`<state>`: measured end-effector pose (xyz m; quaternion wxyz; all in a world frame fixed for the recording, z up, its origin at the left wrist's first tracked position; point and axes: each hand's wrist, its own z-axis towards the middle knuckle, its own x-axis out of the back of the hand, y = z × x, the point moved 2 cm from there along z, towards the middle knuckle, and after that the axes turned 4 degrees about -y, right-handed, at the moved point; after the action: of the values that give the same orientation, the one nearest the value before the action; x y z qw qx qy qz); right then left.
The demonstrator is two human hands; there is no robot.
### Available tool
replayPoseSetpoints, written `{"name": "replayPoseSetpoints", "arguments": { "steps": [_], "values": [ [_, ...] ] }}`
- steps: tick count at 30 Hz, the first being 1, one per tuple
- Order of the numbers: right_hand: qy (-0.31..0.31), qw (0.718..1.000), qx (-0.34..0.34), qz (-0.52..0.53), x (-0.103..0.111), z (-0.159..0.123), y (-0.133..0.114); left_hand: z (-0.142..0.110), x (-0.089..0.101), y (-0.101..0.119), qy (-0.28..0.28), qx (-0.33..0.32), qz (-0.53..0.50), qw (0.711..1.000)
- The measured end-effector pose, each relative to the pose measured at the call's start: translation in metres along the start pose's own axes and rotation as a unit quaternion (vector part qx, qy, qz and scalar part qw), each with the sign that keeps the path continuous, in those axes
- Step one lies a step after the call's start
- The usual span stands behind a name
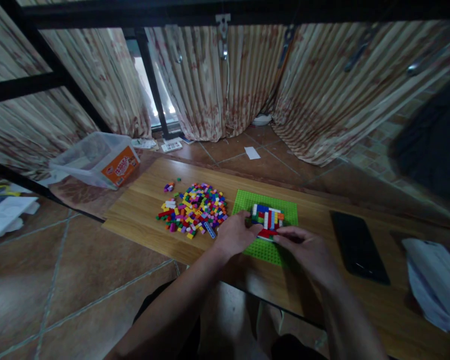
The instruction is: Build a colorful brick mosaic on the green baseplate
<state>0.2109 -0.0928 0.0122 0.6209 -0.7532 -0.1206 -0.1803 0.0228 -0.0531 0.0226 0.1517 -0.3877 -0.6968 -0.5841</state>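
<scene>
A small structure of toy building bricks [269,216] in red, white, blue, green and orange sits on a green baseplate [272,256]. My left hand [237,233] grips its left side, with the index finger behind and the thumb towards the front. Along the front edge lies a red brick [265,233]. My right hand [303,246] comes from the right, its fingertips closed at the red brick's right end. The undersides of my fingers are hidden. Left of the baseplate spreads a pile of loose bricks [200,205] in many colours, with a long blue piece [209,230] at its near edge.
Everything stands on a low wooden table [142,200]. A black phone-like slab [359,246] and a white plastic package [437,280] lie to the right. A clear plastic bin [86,167] with an orange label stands beyond the left end, near curtains [210,80].
</scene>
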Motion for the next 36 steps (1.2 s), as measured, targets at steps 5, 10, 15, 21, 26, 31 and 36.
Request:
{"name": "replayPoseSetpoints", "arguments": {
  "steps": [5, 10, 15, 21, 26, 31, 36],
  "values": [
    [0.052, 0.993, -0.075, 0.072, 0.016, -0.002, -0.003, 0.001, 0.005, -0.004, -0.007, -0.056, -0.033, 0.998],
    [0.143, 0.986, -0.045, 0.069, 0.018, -0.005, -0.01, 0.0, 0.016, -0.005, 0.035, -0.095, -0.118, 0.988],
    [0.189, 0.981, 0.037, 0.014, 0.007, -0.011, -0.024, 0.002, 0.035, -0.012, 0.113, -0.138, -0.253, 0.951],
    [0.068, 0.98, 0.184, -0.024, -0.037, -0.025, -0.04, -0.005, 0.078, -0.023, 0.274, -0.12, -0.434, 0.85],
    [-0.006, 0.962, 0.252, -0.103, -0.074, -0.032, -0.047, -0.016, 0.109, -0.04, 0.347, -0.099, -0.567, 0.741],
    [-0.031, 0.949, 0.263, -0.173, -0.101, -0.032, -0.045, -0.023, 0.122, -0.053, 0.313, -0.055, -0.685, 0.655],
    [-0.005, 0.947, 0.26, -0.189, -0.116, -0.025, -0.04, -0.027, 0.127, -0.057, 0.28, -0.028, -0.729, 0.624]
  ]
}}
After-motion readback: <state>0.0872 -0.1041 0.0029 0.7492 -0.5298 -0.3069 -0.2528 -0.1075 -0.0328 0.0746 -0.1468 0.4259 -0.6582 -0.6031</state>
